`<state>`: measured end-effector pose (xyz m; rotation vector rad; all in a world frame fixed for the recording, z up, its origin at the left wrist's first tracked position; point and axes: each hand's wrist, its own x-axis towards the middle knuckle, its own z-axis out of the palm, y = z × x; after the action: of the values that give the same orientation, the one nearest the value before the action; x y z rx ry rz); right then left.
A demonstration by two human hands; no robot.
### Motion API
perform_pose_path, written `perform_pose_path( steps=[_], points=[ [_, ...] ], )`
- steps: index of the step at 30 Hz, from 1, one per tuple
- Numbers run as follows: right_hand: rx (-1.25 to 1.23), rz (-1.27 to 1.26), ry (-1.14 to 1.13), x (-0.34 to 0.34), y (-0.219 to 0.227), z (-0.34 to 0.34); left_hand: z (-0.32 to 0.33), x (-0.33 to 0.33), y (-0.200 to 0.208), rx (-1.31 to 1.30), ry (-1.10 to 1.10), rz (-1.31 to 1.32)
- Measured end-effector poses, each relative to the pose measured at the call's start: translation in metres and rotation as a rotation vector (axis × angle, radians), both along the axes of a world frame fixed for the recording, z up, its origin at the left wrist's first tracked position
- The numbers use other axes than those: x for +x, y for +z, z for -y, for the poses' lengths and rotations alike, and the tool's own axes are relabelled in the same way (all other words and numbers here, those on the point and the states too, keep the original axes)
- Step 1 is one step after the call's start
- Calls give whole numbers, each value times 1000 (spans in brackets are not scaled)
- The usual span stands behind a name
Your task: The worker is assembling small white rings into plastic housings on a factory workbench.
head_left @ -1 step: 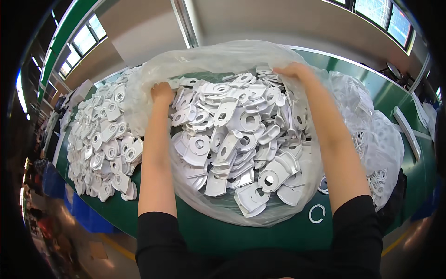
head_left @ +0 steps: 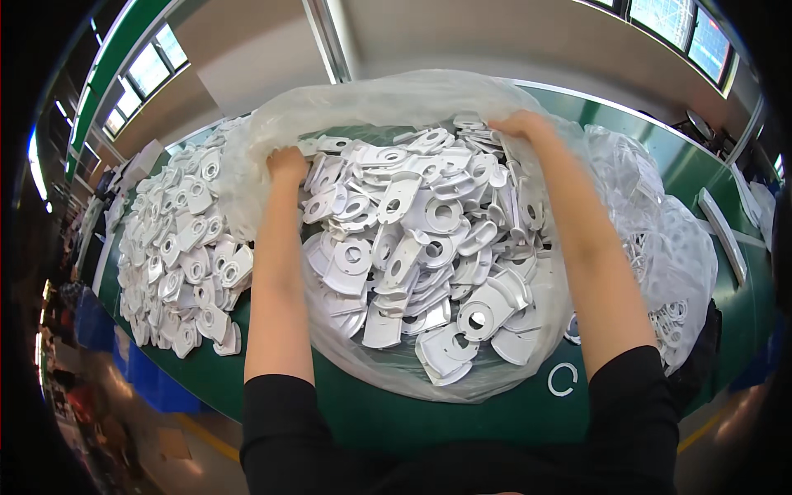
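Note:
In front of me a large clear plastic bag lies wide open on the green table. A heap of white plastic parts, each with a round or oval hole, fills its mouth. My left hand is closed on the bag's rim at the far left of the heap. Across from it, my right hand grips the rim at the far right, its fingers partly hidden by the plastic. Both arms reach forward along the sides of the heap.
To the left lies another pile of white parts. On the right are a second clear bag with white rings inside and a long white strip. A loose white open ring rests on the green table near my right arm.
Hardly anything differs. Both hands keep their places on the bag's rim, and the heap of parts lies as before.

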<state>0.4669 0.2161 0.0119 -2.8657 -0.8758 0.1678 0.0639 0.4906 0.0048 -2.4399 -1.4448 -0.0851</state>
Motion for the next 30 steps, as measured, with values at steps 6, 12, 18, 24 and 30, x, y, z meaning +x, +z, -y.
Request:
perform_pose_path(
  steps=[6, 12, 18, 24, 30],
  points=[
    [372, 37, 213, -22, 42, 9, 16, -14, 3, -24, -107, 180],
    [1351, -852, 280, -65, 172, 60, 3, -25, -10, -34, -294, 118],
    [1378, -582, 437, -72, 244, 139, 21, -21, 4, 196, -324, 127],
    [315, 749, 52, -79, 184, 158, 131, 24, 125, -1032, -426, 1646],
    [113, 876, 314, -159, 145, 125, 216, 21, 175, -1085, -517, 1678]
  ],
)
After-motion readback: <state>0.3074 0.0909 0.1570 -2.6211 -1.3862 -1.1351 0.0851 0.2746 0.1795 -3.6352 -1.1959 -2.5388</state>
